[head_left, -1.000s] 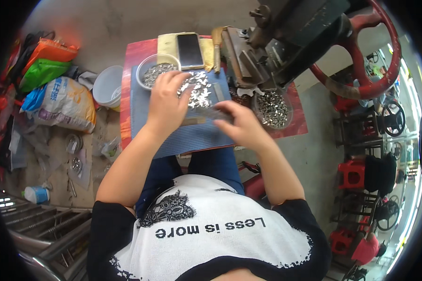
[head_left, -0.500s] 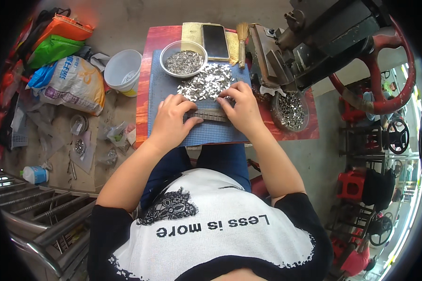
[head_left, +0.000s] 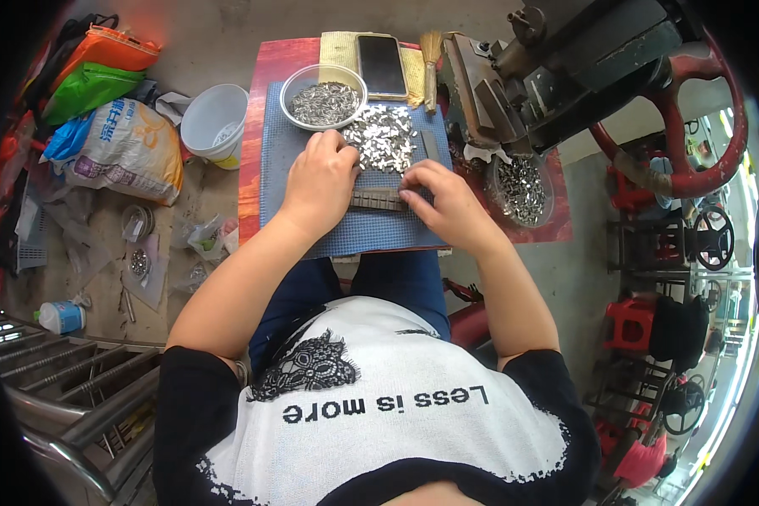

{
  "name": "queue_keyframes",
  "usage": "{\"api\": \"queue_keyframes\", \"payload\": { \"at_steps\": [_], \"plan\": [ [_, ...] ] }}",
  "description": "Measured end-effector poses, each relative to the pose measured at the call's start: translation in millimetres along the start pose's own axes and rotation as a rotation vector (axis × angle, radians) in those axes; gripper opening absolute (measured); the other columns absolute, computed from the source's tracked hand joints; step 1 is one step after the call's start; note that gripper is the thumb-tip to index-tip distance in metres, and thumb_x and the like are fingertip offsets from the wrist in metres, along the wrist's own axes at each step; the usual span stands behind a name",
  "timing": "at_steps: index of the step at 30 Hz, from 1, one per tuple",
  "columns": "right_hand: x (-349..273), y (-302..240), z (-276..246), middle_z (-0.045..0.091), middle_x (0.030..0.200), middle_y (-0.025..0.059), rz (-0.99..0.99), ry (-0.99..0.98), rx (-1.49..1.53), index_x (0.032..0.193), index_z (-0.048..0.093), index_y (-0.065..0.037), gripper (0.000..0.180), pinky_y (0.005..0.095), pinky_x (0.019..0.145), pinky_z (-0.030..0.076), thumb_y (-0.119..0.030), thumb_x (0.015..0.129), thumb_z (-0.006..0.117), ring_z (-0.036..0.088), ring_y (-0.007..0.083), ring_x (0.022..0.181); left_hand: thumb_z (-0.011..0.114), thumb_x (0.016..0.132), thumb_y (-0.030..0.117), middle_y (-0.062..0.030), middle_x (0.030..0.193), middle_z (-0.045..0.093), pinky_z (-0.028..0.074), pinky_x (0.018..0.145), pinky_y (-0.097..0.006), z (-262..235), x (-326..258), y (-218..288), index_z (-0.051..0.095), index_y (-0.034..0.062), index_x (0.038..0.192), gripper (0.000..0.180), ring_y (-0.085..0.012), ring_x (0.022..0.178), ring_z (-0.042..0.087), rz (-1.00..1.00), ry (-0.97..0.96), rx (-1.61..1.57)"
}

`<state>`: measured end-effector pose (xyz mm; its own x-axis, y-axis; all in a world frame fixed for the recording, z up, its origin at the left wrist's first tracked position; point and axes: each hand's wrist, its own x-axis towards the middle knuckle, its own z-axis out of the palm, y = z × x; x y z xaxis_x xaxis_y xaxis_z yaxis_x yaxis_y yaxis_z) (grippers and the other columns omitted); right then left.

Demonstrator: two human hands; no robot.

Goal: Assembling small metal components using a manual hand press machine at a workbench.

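Both hands, left [head_left: 322, 177] and right [head_left: 441, 202], pressed curled fingers on the strip [head_left: 378, 200] on the mat [head_left: 354, 232] below the parts pile [head_left: 384, 137]; steady, even pressure would serve best.

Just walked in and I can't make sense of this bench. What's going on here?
A seated person works over a blue mat on a red table. Both the left hand and the right hand rest on a narrow strip of lined-up metal pieces, beside a loose pile of small shiny metal parts. A clear bowl of more parts sits behind, next to a phone and a small brush.
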<state>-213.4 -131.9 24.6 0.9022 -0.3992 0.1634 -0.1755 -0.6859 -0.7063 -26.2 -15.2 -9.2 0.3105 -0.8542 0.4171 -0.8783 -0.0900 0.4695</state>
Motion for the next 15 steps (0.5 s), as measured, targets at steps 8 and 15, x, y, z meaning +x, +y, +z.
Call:
{"api": "queue_keyframes", "payload": {
  "at_steps": [8, 15],
  "plan": [
    [-13, 0, 15, 0.061, 0.097, 0.0134, -0.192, 0.112, -0.298, 0.092, 0.061, -0.001, 0.011, 0.0425, 0.084, 0.048, -0.007, 0.085, 0.067, 0.06, 0.0335, 0.092, 0.07, 0.083, 0.006, -0.013, 0.1, 0.062, 0.051, 0.081, -0.037, -26, -2, -11, 0.065, -0.0018, 0.091, 0.012, -0.0284, 0.092, 0.063, -0.007, -0.197, -0.297],
    [-17, 0, 16, 0.064, 0.097, 0.0127, -0.098, 0.13, -0.194, 0.093, 0.066, 0.0, 0.013, 0.0372, 0.079, 0.052, -0.005, 0.083, 0.072, 0.064, 0.0319, 0.09, 0.07, 0.082, 0.003, -0.0137, 0.089, 0.062, 0.052, 0.075, -0.035, -45, -10, -14, 0.065, -0.0043, 0.091, 0.012, -0.0266, 0.081, 0.064, 0.003, -0.388, -0.32]
  ]
}}
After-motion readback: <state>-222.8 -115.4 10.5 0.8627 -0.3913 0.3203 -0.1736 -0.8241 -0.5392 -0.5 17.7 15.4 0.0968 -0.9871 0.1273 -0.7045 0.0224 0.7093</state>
